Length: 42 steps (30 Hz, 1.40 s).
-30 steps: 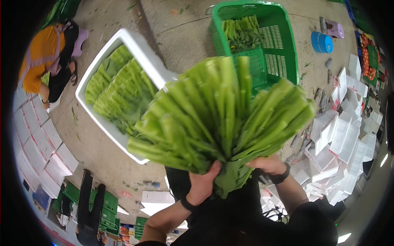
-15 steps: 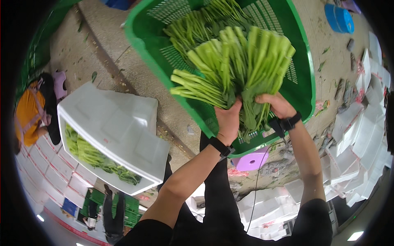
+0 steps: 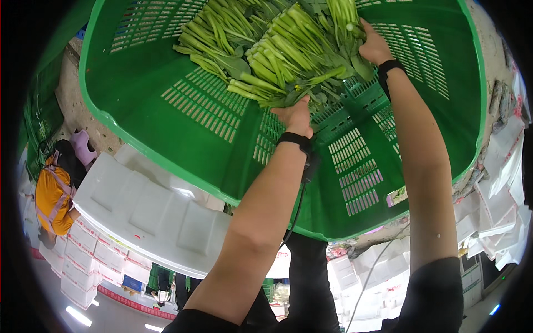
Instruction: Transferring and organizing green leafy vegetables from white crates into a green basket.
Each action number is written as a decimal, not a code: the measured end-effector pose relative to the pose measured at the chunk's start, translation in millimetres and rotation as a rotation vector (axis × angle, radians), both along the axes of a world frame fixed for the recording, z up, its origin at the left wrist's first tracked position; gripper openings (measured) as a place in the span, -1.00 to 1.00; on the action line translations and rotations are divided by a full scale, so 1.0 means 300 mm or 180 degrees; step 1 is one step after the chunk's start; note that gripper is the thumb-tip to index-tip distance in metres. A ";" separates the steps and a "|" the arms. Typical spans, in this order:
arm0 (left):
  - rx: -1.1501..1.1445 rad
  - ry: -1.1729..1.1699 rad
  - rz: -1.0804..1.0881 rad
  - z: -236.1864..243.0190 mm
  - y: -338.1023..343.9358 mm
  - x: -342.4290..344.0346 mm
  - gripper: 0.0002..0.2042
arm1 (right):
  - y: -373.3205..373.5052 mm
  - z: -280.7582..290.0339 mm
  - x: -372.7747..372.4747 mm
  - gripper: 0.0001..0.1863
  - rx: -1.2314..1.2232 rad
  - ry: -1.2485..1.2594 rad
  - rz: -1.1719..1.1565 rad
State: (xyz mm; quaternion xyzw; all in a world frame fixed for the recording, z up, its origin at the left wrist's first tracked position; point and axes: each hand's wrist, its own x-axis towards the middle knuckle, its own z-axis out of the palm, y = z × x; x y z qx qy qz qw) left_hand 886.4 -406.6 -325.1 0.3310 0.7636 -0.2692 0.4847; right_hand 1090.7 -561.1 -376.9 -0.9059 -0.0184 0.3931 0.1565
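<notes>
Bunches of choy sum (image 3: pixel 286 47), with pale cut stems and dark leaves, lie in the far part of a large green plastic basket (image 3: pixel 139 100). Both my arms reach down into this basket. My left hand (image 3: pixel 297 117) is closed at the near, leafy end of the middle bunch; its fingertips are partly hidden beneath the leaves. Further right, my right hand (image 3: pixel 376 44) grips another upright bunch of choy sum (image 3: pixel 345 19) by its side, thumb up against the leaves. Each wrist wears a black band.
Left of the basket stands a white foam box (image 3: pixel 150 205). Beyond it a person in an orange top (image 3: pixel 53 194) is beside a purple stool (image 3: pixel 83 147). Stacked white boxes (image 3: pixel 94 255) line the left; more white foam boxes (image 3: pixel 494 194) lie at the right.
My hands have moved down and forward into the basket, carrying the choy sum onto the other bunches. The hands have spread apart, and the basket now fills more of the view.
</notes>
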 end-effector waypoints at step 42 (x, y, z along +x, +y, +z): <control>0.3292 -0.2078 -0.5166 0.623 0.380 -0.183 -0.69 | 0.149 -0.079 -0.031 -0.17 -0.0257 -0.1908 0.0470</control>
